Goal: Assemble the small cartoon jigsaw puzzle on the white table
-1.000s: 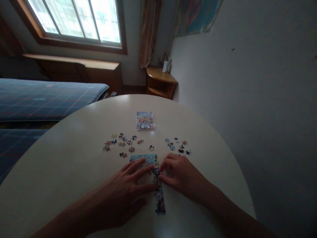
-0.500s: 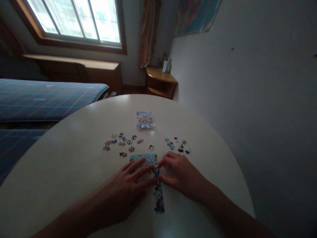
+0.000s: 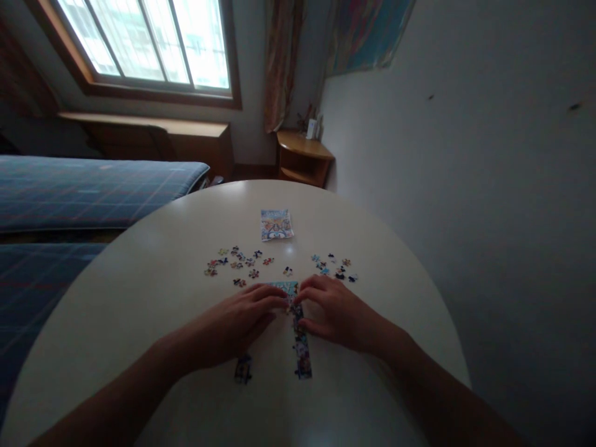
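A partly joined jigsaw puzzle lies on the white table, its blue top edge and right-hand strip showing. My left hand reaches over its upper part and hides much of it. That hand's fingertips are drawn in at a small puzzle piece by the inner side of the strip. From the right, my right hand has bent fingers and thumb against the strip's outer edge. Below my left wrist lies a short joined section, apart from the strip.
Loose puzzle pieces are scattered beyond my left hand, and another group lies beyond my right. A printed picture packet rests farther back. The round table stands near a wall, with a plaid mattress to the left.
My left hand has drawn back and its spread fingers have come closer together, uncovering the short joined section. My right hand stays at the strip. The view has shifted slightly.
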A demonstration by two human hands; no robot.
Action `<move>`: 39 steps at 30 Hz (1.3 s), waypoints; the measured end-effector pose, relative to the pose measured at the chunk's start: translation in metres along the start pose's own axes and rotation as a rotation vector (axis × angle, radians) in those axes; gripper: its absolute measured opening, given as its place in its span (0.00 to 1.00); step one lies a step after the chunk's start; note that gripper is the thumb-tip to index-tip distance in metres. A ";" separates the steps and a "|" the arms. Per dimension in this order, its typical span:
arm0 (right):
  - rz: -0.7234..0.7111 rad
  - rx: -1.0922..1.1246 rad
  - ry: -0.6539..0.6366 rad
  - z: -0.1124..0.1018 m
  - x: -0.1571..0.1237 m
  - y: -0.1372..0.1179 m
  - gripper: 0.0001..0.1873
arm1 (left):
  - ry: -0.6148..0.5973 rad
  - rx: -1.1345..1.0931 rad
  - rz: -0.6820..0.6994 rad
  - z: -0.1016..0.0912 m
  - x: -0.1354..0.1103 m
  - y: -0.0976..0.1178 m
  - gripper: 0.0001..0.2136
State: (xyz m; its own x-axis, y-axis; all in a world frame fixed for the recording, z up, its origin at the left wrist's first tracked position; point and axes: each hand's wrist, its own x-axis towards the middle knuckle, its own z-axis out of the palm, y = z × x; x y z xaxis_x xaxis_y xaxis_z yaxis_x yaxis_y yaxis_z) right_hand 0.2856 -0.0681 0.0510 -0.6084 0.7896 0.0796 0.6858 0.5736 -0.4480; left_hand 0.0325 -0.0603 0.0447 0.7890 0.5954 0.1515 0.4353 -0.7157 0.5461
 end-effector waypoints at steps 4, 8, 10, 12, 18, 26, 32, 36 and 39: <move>-0.093 -0.007 -0.012 0.006 0.002 -0.007 0.38 | 0.066 0.028 -0.029 -0.005 -0.002 -0.017 0.15; -0.089 -0.055 -0.135 0.021 0.006 -0.014 0.53 | 0.055 0.092 -0.024 -0.018 -0.010 -0.031 0.16; -0.064 -0.077 -0.182 0.027 0.008 -0.017 0.54 | 0.001 0.100 -0.060 -0.026 -0.015 -0.035 0.20; -0.037 -0.098 -0.199 0.030 0.008 -0.019 0.54 | -0.069 0.102 -0.122 -0.031 -0.020 -0.036 0.32; 0.007 -0.128 -0.211 0.030 0.005 -0.018 0.53 | -0.269 0.141 -0.278 -0.023 -0.026 -0.025 0.56; 0.005 -0.125 -0.099 0.033 -0.001 -0.014 0.48 | -0.206 0.177 -0.226 -0.015 -0.020 -0.019 0.54; -0.025 -0.134 -0.063 0.033 0.000 -0.010 0.46 | -0.173 0.197 -0.209 -0.016 -0.020 -0.021 0.55; 0.036 -0.167 0.018 0.025 -0.002 0.006 0.36 | -0.058 0.232 -0.148 -0.023 -0.020 -0.036 0.40; 0.129 -0.226 0.085 0.020 -0.007 0.027 0.34 | 0.038 0.289 -0.157 -0.025 -0.017 -0.053 0.25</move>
State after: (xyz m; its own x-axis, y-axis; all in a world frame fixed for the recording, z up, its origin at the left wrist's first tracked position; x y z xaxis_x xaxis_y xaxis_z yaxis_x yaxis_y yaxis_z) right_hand 0.3006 -0.0626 0.0206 -0.4811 0.8692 0.1138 0.8328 0.4937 -0.2503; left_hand -0.0146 -0.0231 0.0335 0.6882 0.7159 0.1176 0.6596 -0.6850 0.3095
